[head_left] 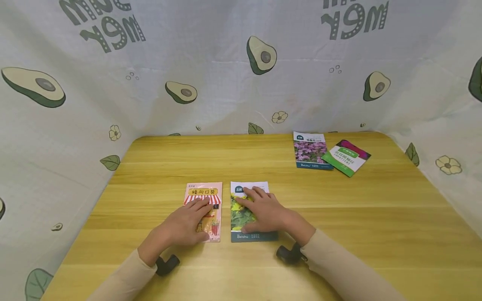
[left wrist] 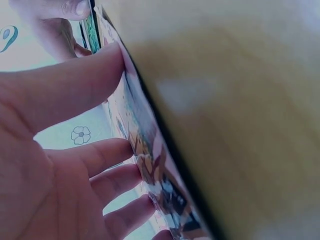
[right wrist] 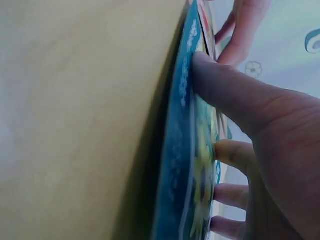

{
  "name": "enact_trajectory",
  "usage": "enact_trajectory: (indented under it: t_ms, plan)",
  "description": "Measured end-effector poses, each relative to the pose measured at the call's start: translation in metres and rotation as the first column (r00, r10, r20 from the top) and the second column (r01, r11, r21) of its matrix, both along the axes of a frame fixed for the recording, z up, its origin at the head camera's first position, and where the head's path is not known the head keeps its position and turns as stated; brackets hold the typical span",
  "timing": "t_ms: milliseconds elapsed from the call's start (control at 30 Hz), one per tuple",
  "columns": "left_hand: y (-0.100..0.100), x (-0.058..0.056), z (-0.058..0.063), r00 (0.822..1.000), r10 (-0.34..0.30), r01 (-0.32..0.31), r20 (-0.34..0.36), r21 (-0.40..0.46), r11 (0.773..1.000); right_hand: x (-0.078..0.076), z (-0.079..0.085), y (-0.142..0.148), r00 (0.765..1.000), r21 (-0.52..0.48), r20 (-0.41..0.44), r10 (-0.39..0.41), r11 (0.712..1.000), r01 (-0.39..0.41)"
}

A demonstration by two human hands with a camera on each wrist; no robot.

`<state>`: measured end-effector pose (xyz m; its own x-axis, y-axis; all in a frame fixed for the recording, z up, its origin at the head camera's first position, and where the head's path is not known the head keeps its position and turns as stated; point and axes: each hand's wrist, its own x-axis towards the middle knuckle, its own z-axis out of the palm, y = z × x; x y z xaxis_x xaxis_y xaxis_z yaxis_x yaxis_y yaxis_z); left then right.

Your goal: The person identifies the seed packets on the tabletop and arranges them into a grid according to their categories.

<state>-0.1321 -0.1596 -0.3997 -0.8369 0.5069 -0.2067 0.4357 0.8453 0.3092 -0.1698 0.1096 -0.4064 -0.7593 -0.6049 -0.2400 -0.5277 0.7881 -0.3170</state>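
Observation:
Two seed packets lie side by side on the wooden table, each under one hand. The left hand (head_left: 188,223) rests with fingertips and thumb spread on a pink packet (head_left: 215,225) that has a red-and-white striped awning print. On a packet with yellow flowers and a dark blue bottom band (head_left: 241,215), the right hand (head_left: 265,211) touches the top face with its spread fingers. In the left wrist view the fingertips (left wrist: 120,55) meet the pink packet's face. The right wrist view shows the thumb pressed on the blue-banded packet (right wrist: 180,150) near its band.
At the back right lies a packet with purple flowers (head_left: 310,151), its edge overlapped by a tilted green-and-magenta packet (head_left: 348,158). Behind the wooden table (head_left: 241,271) hangs a white cloth (head_left: 222,54) printed with avocados. Black wrist mounts (head_left: 167,265) sit under both wrists.

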Motion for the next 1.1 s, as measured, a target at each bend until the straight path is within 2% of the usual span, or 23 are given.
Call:
enact_trajectory:
  t_ms: [500, 767, 1000, 1100]
  plan:
    - [-0.001, -0.003, -0.002, 0.999, -0.024, 0.024, -0.023, -0.001, 1.0, 0.002, 0.002, -0.004, 0.999, 0.038, -0.047, 0.0, 0.999, 0.001]
    - [-0.001, -0.004, 0.0, 1.0, -0.013, 0.013, -0.013, 0.001, 1.0, 0.001, 0.002, 0.001, 0.988, 0.002, -0.146, 0.055, 0.998, -0.055]
    - [0.0, -0.001, 0.001, 1.0, 0.005, -0.005, 0.01, 0.009, 1.0, -0.004, 0.003, 0.014, 0.994, -0.056, -0.108, 0.018, 0.998, -0.024]
    - [0.002, -0.002, 0.002, 1.0, 0.006, -0.007, 0.006, 0.008, 1.0, -0.013, 0.005, 0.024, 0.994, -0.062, -0.112, -0.001, 0.998, -0.006]
